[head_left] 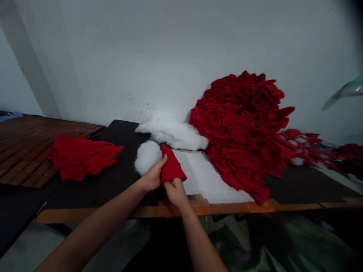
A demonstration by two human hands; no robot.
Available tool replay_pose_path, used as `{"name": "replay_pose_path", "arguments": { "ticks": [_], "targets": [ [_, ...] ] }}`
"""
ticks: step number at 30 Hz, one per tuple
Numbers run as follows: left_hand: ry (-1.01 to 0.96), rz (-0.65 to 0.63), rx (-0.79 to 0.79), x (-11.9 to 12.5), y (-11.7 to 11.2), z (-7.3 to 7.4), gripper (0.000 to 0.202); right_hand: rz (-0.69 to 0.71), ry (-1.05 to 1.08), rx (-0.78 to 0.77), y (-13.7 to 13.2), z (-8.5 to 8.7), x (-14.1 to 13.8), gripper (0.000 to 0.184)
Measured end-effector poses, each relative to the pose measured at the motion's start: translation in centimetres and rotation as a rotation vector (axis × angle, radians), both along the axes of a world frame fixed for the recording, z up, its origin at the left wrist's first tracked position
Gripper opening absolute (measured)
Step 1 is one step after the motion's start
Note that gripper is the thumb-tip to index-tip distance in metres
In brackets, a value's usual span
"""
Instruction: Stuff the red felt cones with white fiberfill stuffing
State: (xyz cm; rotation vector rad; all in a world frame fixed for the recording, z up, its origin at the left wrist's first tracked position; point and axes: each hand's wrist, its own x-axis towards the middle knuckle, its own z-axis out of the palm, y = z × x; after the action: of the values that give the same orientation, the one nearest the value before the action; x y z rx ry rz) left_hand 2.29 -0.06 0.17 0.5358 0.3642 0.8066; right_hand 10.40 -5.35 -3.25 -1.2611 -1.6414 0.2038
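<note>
A small red cone-shaped felt hat is held above the front of the table, its point up and its wide end toward me. My left hand grips its left side, thumb on the cloth. At the lower rim, my right hand has its fingers closed on the edge, some of them hidden by the cloth. Just behind my left hand lies a round wad of white stuffing. A larger loose heap of white stuffing lies farther back by the wall.
A tall pile of red felt pieces leans on the wall at right, partly over a white sheet. A smaller red stack lies at left, beside a brown slatted mat. Tape covers the table's front edge.
</note>
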Motion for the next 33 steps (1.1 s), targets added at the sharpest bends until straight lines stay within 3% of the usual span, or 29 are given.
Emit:
{"name": "replay_pose_path", "arguments": {
  "ticks": [3, 6, 9, 12, 16, 22, 28, 33],
  "targets": [
    [0.021, 0.111, 0.044, -0.3, 0.4, 0.2, 0.029, 0.016, -0.065, -0.05, -0.8, -0.1, -0.1, 0.053],
    [0.023, 0.192, -0.001, -0.8, 1.1, 0.4, 0.029, -0.067, -0.204, 0.045, -1.6, -0.5, -0.4, 0.051],
    [0.033, 0.107, -0.104, -1.0, 1.3, 0.5, 0.042, -0.121, -0.345, 0.183, -1.5, -1.2, -0.6, 0.053],
    [-0.001, 0.066, -0.1, -0.8, 1.0, 0.4, 0.045, -0.116, -0.373, 0.165, -0.5, -1.3, -0.8, 0.056],
    [-0.05, 0.04, -0.078, -0.6, 0.7, 0.4, 0.042, -0.12, -0.271, 0.107, 0.2, -0.6, -0.8, 0.058],
    [-0.035, 0.088, -0.003, -0.6, 0.5, 0.5, 0.029, -0.044, 0.071, -0.049, -1.1, 0.8, -0.7, 0.046],
    [-0.042, 0.186, -0.216, -0.7, 1.1, 0.7, 0.029, -0.094, -0.257, 0.157, -1.6, 0.8, -1.5, 0.041],
    [-0.03, 0.084, -0.224, -0.6, 1.0, 0.6, 0.031, -0.197, -0.323, 0.166, -0.8, -0.1, -1.7, 0.034]
  ]
}}
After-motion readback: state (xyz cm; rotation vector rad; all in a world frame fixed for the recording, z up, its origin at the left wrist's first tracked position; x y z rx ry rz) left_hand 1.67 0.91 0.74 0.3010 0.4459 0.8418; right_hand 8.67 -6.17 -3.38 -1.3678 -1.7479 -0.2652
